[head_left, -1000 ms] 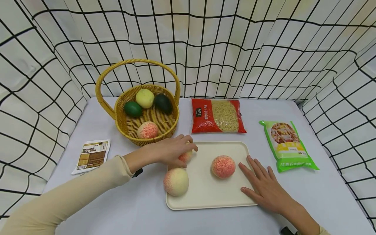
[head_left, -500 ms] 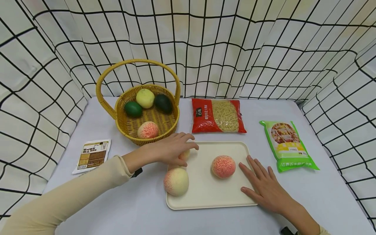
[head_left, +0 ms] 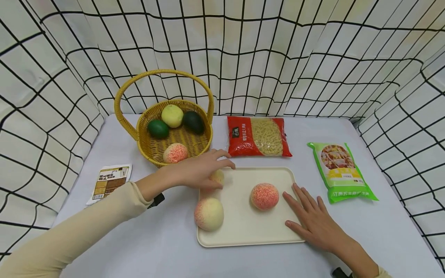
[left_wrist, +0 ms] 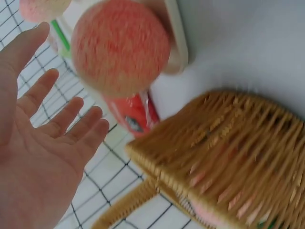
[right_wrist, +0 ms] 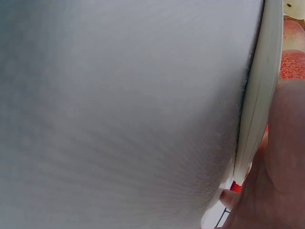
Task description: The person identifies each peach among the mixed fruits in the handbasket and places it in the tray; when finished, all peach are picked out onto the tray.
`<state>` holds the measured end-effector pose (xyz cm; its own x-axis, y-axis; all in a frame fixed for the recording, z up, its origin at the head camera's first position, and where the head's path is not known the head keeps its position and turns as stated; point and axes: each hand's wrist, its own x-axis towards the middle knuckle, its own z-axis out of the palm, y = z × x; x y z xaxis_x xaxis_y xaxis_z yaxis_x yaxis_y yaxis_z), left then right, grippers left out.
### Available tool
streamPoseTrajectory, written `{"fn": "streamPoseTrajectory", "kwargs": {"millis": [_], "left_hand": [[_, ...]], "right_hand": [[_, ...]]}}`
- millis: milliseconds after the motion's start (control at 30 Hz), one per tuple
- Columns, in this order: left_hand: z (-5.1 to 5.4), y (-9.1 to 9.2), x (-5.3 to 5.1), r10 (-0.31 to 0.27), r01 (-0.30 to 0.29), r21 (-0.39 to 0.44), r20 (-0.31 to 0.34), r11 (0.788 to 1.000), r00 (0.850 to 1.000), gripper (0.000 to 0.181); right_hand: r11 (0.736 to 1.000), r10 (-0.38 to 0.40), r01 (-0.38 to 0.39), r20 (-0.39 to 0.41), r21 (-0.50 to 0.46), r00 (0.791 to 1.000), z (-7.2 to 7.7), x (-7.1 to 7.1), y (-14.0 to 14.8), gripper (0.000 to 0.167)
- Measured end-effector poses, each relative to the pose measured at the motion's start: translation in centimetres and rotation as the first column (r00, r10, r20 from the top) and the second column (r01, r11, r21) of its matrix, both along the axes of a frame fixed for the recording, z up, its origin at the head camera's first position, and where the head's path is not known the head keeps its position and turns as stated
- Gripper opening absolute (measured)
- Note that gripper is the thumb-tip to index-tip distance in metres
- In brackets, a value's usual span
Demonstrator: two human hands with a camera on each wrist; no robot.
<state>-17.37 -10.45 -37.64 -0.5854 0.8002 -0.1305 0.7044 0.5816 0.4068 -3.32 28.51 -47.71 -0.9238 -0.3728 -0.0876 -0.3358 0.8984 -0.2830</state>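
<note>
My left hand (head_left: 201, 168) hovers above the back left corner of the cream tray (head_left: 243, 231), fingers spread. Partly hidden below it lies a peach (head_left: 217, 177). The left wrist view shows this peach (left_wrist: 121, 45) apart from the fingers, the palm holding nothing. A second, paler peach (head_left: 209, 214) sits at the tray's left edge, and a redder peach (head_left: 265, 197) right of the middle. My right hand (head_left: 314, 226) rests with straight fingers on the tray's right edge. Behind my left hand stands a yellow wicker basket (head_left: 153, 148) with a peach (head_left: 175, 153) inside.
Also in the basket are a pale green round fruit (head_left: 172, 116), a green fruit (head_left: 158, 129) and a dark avocado (head_left: 193, 122). A red pasta bag (head_left: 265, 137), a green food bag (head_left: 342, 172) and a brown-white packet (head_left: 109, 183) lie around. Black wire mesh (head_left: 240, 65) surrounds the table.
My left hand has shifted slightly back, away from the front of the peach beneath it, uncovering more of that peach. The right hand and the tray have stayed put.
</note>
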Motion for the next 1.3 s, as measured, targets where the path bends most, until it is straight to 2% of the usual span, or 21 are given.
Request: {"fn": "streamPoseTrajectory", "kwargs": {"millis": [100, 267, 367, 533, 733, 867, 1000, 1133, 1300], "left_hand": [[0.9, -0.6, -0.4, 0.035, -0.036, 0.036, 0.027, 0.999, 0.999, 0.055], [2.7, -2.2, -1.2, 0.073, -0.075, 0.095, 0.025, 0.993, 0.997, 0.052], [3.9, -3.4, -1.6, 0.103, -0.103, 0.102, 0.012, 0.989, 0.995, 0.054], [4.8, -5.2, -2.7, 0.154, -0.153, 0.087, -0.002, 0.984, 0.988, 0.055], [5.6, -6.6, -4.2, 0.201, -0.202, 0.018, 0.034, 0.979, 0.979, 0.053], [5.7, -7.5, -5.2, 0.200, -0.196, -0.072, 0.048, 0.978, 0.979, 0.056], [4.9, -8.3, -6.3, 0.193, -0.172, -0.172, 0.113, 0.970, 0.975, 0.060], [4.1, -8.7, -7.3, 0.195, -0.136, -0.277, 0.197, 0.951, 0.961, 0.060], [3.6, -8.5, -7.7, 0.178, -0.064, -0.364, 0.290, 0.929, 0.940, 0.058]], "right_hand": [[1.000, 0.004, -0.004, -0.011, 0.001, 1.000, 0.1, 0.0, -0.1, 0.078], [1.000, 0.011, -0.011, -0.022, 0.003, 1.000, 0.2, 0.0, -0.2, 0.077], [1.000, 0.015, -0.015, -0.028, 0.003, 0.999, 0.2, -0.1, -0.1, 0.077], [1.000, 0.010, -0.010, -0.006, 0.005, 1.000, 0.0, -0.2, -0.1, 0.078], [1.000, 0.007, -0.007, 0.003, 0.007, 1.000, 0.0, -0.1, 0.0, 0.078], [1.000, 0.011, -0.011, -0.011, 0.002, 1.000, 0.1, 0.0, 0.1, 0.078], [1.000, 0.009, -0.009, -0.002, 0.009, 1.000, -0.2, 0.0, 0.1, 0.078], [1.000, 0.010, -0.010, -0.005, 0.007, 1.000, -0.3, 0.0, 0.1, 0.078], [1.000, 0.011, -0.011, -0.012, 0.002, 1.000, -0.1, 0.0, 0.0, 0.078]]}}
